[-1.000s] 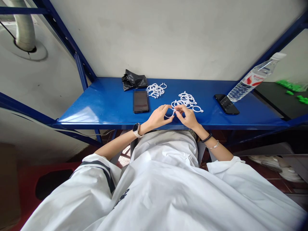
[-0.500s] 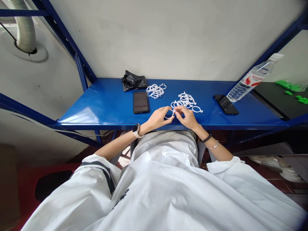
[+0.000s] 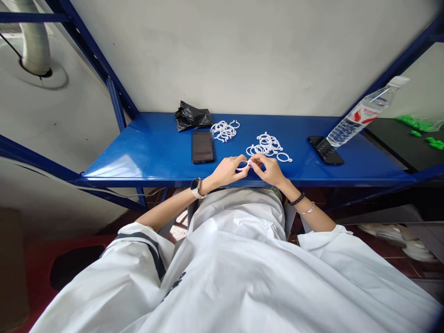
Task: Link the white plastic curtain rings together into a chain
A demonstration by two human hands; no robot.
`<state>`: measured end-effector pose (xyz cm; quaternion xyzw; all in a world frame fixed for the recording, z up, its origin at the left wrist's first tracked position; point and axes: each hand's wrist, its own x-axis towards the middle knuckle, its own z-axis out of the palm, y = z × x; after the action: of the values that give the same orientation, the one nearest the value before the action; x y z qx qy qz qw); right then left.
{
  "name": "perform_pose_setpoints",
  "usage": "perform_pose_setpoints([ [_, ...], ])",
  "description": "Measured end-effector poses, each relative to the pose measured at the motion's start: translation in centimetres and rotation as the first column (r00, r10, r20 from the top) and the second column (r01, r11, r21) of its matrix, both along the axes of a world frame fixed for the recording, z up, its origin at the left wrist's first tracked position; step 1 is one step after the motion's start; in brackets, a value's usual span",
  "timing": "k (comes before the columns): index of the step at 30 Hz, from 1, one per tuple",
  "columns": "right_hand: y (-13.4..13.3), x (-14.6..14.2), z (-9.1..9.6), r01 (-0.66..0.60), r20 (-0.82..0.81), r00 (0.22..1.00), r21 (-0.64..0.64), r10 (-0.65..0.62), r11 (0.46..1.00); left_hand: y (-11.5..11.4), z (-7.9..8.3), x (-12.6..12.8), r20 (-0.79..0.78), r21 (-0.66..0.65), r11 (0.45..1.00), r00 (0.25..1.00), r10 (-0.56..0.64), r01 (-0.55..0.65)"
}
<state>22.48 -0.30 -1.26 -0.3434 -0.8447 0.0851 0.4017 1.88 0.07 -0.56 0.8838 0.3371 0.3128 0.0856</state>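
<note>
Over the front edge of a blue metal shelf (image 3: 149, 152), my left hand (image 3: 227, 172) and my right hand (image 3: 272, 170) meet fingertip to fingertip. Between them they pinch one small white plastic ring (image 3: 244, 165), each hand gripping one side of it. Just behind my right hand lies a pile of several white rings (image 3: 266, 144). A second, smaller pile of white rings (image 3: 225, 130) sits further back, to the left. A watch is on my left wrist, bracelets on my right.
A dark phone (image 3: 202, 147) lies face up left of my hands, with a crumpled black bag (image 3: 192, 117) behind it. At the right a second phone (image 3: 325, 150) lies under a tilted water bottle (image 3: 362, 113). Green pieces (image 3: 421, 125) lie on a black surface far right.
Both hands stay over the shelf's front edge. The fingertips have drawn closer together, and the ring between them now looks flatter and more squeezed than a second ago.
</note>
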Motion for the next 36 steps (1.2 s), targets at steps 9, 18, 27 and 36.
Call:
perform_pose_setpoints([
  [9, -0.01, 0.06, 0.09, -0.016, 0.021, 1.000, -0.021, 0.016, 1.000, -0.07, 0.13, -0.06, -0.030, -0.028, 1.000, 1.000, 0.002, -0.003],
  [18, -0.18, 0.02, 0.26, -0.025, 0.040, 0.999, -0.024, 0.026, 0.999, -0.01, -0.01, -0.08, -0.045, -0.022, 1.000, 0.999, 0.004, -0.005],
  [27, -0.17, 0.04, 0.35, -0.018, 0.041, 0.999, -0.018, 0.019, 1.000, -0.04, -0.11, 0.01, -0.035, -0.011, 1.000, 0.999, 0.026, -0.026],
  [36, -0.27, 0.03, 0.57, -0.041, 0.047, 0.998, -0.035, 0.042, 0.999, 0.08, -0.29, -0.01, -0.039, -0.004, 1.000, 0.999, 0.029, -0.029],
])
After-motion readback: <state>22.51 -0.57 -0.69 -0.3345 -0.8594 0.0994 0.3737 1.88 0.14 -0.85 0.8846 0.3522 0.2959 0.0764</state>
